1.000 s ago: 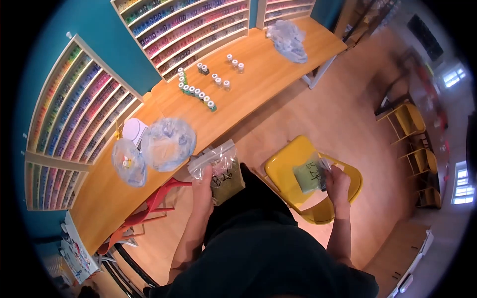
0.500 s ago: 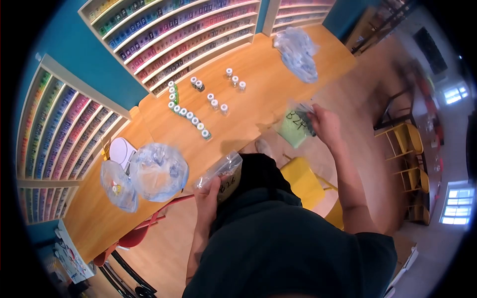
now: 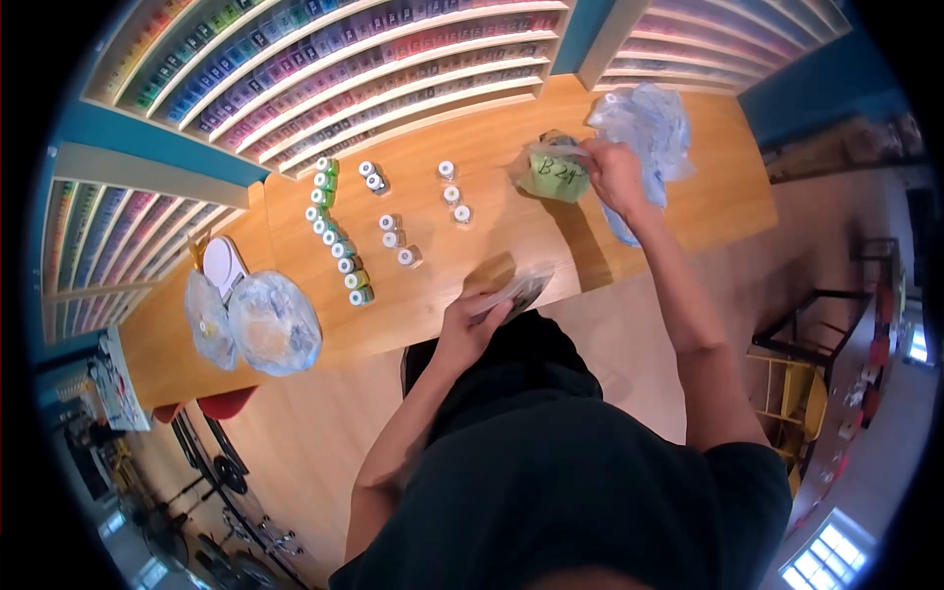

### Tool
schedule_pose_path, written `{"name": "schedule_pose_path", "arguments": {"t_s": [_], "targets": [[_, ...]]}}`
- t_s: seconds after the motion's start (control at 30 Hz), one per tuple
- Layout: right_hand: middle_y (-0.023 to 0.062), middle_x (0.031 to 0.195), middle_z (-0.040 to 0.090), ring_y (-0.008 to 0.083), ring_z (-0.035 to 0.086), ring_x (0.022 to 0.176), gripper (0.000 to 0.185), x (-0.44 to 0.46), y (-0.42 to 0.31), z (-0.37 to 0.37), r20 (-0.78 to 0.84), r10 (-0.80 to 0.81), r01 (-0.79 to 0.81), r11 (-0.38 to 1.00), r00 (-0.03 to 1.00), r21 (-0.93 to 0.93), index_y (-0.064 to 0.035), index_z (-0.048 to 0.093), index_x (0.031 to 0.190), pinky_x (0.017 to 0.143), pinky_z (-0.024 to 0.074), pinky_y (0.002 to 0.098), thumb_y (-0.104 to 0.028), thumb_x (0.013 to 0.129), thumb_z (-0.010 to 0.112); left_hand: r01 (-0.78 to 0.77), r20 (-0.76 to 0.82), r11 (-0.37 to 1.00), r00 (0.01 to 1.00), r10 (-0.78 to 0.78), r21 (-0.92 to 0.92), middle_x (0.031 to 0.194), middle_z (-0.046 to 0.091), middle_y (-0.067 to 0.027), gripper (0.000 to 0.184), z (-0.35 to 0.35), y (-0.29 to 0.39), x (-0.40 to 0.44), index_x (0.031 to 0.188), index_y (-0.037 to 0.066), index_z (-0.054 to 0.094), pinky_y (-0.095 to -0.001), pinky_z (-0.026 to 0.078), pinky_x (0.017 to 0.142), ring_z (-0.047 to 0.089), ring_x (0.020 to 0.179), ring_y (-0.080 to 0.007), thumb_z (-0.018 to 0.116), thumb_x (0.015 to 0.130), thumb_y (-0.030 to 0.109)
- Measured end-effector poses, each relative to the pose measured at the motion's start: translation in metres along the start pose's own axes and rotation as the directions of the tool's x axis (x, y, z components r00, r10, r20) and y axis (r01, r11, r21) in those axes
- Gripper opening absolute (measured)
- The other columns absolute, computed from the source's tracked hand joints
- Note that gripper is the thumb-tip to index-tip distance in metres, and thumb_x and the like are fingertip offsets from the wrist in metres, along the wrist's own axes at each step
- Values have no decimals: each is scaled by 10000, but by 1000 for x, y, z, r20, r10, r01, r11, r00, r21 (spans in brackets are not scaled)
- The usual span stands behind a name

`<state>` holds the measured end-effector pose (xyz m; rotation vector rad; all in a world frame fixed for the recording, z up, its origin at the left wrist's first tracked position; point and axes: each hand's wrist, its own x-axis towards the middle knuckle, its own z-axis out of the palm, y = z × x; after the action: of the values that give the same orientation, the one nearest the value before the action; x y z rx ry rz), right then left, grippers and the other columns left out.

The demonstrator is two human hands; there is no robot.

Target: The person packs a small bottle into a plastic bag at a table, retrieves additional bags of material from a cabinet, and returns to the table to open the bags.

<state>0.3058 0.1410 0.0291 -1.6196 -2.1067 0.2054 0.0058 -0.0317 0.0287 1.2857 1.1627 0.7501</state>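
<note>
My right hand (image 3: 612, 177) pinches the top of a clear zip bag with green contents (image 3: 557, 177), marked "B 24" or similar, above the far right of the table. My left hand (image 3: 470, 329) grips another clear zip bag (image 3: 526, 287) close to my body at the table's front edge; it is tilted, so its writing cannot be read. On the table to the left, a column of small white-capped bottles (image 3: 336, 238) with green to teal contents stands upright. Smaller groups of white-capped bottles (image 3: 390, 239) and clear-looking bottles (image 3: 452, 195) stand nearer the hands.
Crumpled clear plastic bags (image 3: 644, 123) lie beyond my right hand. Bulging plastic bags (image 3: 275, 324) and a white round-topped device (image 3: 224, 264) sit at the table's left. Shelves of coloured bottles (image 3: 383, 59) line the wall. A yellow chair (image 3: 801, 398) stands at right.
My right hand has carried the green bag from beyond the table's edge to over the tabletop. My left hand has moved right and forward with its bag. The view has turned and shifted.
</note>
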Motion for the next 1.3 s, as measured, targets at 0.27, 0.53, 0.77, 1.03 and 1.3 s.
{"name": "schedule_pose_path", "arguments": {"t_s": [0.27,0.53,0.77,1.03,1.3], "targets": [[130,994,680,320,630,1019,266,33,49,53,84,-9,19,993,996,-118,-90,647,1093,906,422,460,-67,828,641,51,-118,999,992,-53,-19,855,706,-138,157,39,-41,42,1033,15,724,-305,538,709,674,745,-233,728,901,101],[124,1212,628,295,583,1172,643,37,28,32,19,77,-73,982,997,-175,-94,528,1335,1019,411,442,-179,757,797,-91,-36,987,995,97,136,922,731,-98,160,19,-21,44,1043,-16,716,-265,554,765,689,847,-142,730,899,51],[160,1096,687,343,646,1034,349,38,51,25,124,268,-261,963,955,-72,-60,680,1094,882,505,440,-216,795,772,-169,-38,956,982,184,239,844,697,-99,121,10,-9,43,974,7,745,-263,522,672,647,712,-166,749,871,71],[168,891,697,381,660,878,123,53,37,16,112,71,-82,992,991,101,-57,701,928,777,518,451,-96,833,633,2,-32,998,999,0,61,829,710,-58,124,18,-23,41,992,-20,725,-231,509,675,639,728,-98,725,898,62],[178,998,694,374,646,992,205,89,34,19,151,-43,2,965,988,263,-32,707,992,856,510,431,-6,827,590,47,-13,999,999,-47,1,823,718,-46,123,17,-27,44,988,-35,711,-214,513,681,640,737,-71,722,906,56]]}}
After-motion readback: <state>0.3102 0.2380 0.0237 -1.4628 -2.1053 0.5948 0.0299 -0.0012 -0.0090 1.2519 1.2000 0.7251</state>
